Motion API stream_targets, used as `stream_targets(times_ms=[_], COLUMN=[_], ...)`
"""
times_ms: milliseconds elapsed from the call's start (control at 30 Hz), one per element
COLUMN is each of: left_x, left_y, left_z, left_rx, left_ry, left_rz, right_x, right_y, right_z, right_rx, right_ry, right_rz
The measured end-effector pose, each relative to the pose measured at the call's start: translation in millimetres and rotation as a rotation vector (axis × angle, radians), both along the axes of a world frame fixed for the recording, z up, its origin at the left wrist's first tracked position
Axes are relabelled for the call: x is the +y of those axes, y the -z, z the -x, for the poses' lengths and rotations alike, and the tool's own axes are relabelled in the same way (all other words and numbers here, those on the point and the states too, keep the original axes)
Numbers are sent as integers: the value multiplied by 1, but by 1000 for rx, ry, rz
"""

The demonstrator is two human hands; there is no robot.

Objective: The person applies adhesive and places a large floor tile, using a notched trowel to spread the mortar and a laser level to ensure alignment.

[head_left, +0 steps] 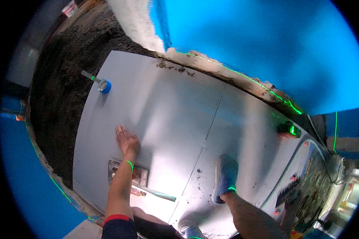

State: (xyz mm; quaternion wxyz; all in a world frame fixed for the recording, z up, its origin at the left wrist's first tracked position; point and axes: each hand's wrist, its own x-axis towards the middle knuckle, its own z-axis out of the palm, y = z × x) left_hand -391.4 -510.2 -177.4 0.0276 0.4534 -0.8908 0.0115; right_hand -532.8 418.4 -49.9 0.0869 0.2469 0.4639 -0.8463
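My left hand (127,142) lies palm down on a large pale grey tile (175,91), its fingers stretched out and somewhat apart. It holds nothing. Beneath my left forearm rests a rectangular metal-looking plate (140,176), partly hidden, with a pale bar-like piece (155,192) beside it. Beyond the hand, close to the tile's far left edge, is a mallet-like tool (103,85) with a round blue-and-white head; its ridged grey handle sticks out over the dark bed. My right hand is out of the picture.
A laser level (290,130) glows at the right, throwing green lines along the blue walls (267,47). Dark loose mortar (60,91) borders the tile on the left. My shoe (226,177) stands on the tiles past a thin joint. A white tub (70,8) sits far left.
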Motion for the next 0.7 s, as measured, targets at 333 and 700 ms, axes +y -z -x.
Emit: stream_targets(times_ms=[333,700], left_x=[-21,182], left_y=[-63,-153], left_z=[-14,-283], left_rx=[170,505], left_ry=[-34,-151], left_rz=[-420,-418], right_x=[-506,-797], right_y=[-187,-71], right_z=[171,266], right_rx=[492,1438], right_ry=[-1568,-1382], right_rz=[-1369,-2205])
